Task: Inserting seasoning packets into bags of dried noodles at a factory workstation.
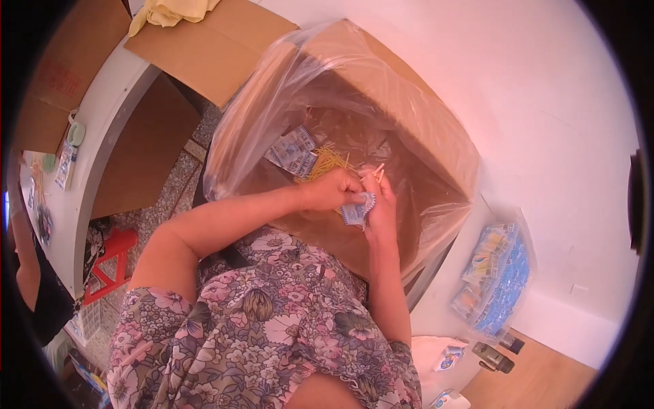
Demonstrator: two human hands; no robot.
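Observation:
Both my hands are over a cardboard box (402,75) lined with clear plastic. My left hand (332,189) is closed, its fingers pinching the edge of a small blue-and-white packet (355,211) with serrated edges. Against the same packet rests my right hand (383,208), closed round a few thin pale sticks (379,172) whose tips stick up past the fingers. What lies inside that palm is partly hidden. Below the hands, a loose heap of thin yellow sticks (328,161) lies in the box beside larger blue-and-white printed packets (293,151).
A clear bag of blue and yellow packets (497,276) lies on the white surface at right. At left stand a curved white table (102,129) and a red stool (112,266). Another person's arm (26,259) shows at the far left. A yellow cloth (174,10) lies on cardboard.

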